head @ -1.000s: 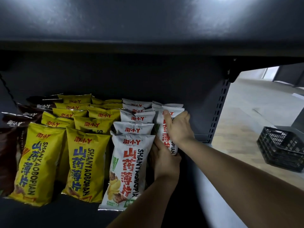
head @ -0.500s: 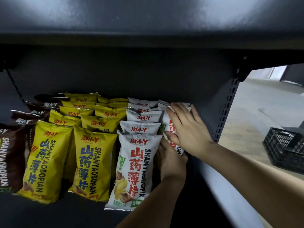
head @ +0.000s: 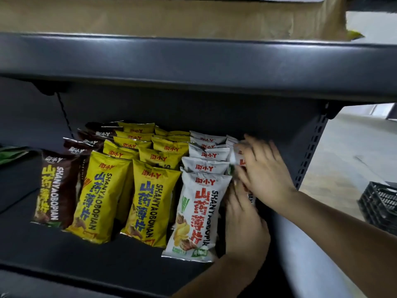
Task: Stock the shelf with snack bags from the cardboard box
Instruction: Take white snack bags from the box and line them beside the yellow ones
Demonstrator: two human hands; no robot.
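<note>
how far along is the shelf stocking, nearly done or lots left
Done: one row of brown bags, two rows of yellow bags and a row of white bags stand on the shelf. In hand: the right hand presses flat on a second white row at the far right, the left hand beside it, lower. Left: unclear; the cardboard box above hides its contents.

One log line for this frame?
step: stocking | right hand: flat on rightmost white bags | left hand: against same row, grip unclear | also shelved: brown bags, yellow bags
</note>
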